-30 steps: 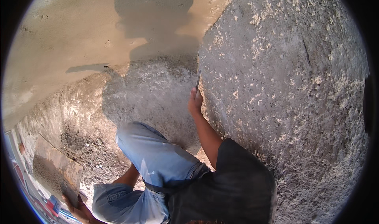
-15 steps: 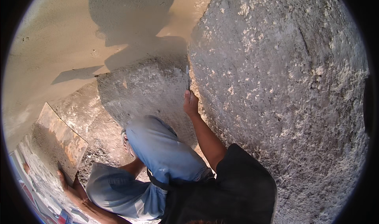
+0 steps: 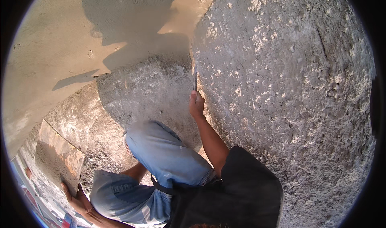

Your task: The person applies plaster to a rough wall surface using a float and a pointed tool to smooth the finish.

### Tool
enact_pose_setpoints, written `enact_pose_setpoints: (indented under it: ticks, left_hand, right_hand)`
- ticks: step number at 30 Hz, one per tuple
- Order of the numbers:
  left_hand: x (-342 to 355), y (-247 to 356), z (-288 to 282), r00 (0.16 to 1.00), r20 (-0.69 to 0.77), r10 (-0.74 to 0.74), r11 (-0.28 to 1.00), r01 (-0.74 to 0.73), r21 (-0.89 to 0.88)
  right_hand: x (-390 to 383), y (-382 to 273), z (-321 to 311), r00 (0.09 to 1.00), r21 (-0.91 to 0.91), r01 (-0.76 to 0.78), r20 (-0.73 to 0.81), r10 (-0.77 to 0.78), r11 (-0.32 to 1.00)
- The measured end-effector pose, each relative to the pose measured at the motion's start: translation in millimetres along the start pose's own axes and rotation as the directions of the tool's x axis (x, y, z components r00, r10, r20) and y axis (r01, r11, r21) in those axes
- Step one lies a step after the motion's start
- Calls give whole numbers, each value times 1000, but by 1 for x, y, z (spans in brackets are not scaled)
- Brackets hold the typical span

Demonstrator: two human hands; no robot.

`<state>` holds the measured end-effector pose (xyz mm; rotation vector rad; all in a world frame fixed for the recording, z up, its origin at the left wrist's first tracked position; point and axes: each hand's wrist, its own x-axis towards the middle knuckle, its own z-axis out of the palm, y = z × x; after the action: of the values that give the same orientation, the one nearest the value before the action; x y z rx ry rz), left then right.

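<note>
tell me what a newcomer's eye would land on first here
The big shadow across the smooth tan surface, upper left, probably catches it first. The rough grey surface filling the right side comes next. Near centre, the right hand grips a slim tool; at lower left, the left hand holds a rectangular board.

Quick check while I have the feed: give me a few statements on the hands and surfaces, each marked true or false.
1. The left hand holds the board. True.
2. The right hand is empty. False: it holds a thin tool.
3. The rough grey surface fills the picture's left side. False: it fills the right side.
4. A shadow falls on the smooth tan surface. True.
5. The trousers are red. False: they are blue.
</note>
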<state>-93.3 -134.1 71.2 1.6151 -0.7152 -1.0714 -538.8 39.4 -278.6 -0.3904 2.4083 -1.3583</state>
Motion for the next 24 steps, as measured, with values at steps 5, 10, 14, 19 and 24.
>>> enact_pose_setpoints:
  ticks: [5,10,14,19,24]
  left_hand:
    - [9,-11,-7,1000,-8,-17,999,16,-45]
    - [7,-4,-12,1000,-2,-4,999,4,37]
    - [2,-8,-11,1000,-13,13,999,-12,51]
    - [12,-10,-21,999,34,-20,998,18,66]
    - [17,-11,-14,998,48,-31,998,28,60]
  right_hand:
    - [25,20,0,914,-24,-395,87,396,918]
    - [24,5,11,781,-7,-613,147,607,790]
    - [12,15,4,954,-23,-287,84,288,958]
    - [13,15,3,873,-34,-469,133,469,883]
    - [17,42,4,873,-215,-461,63,483,861]
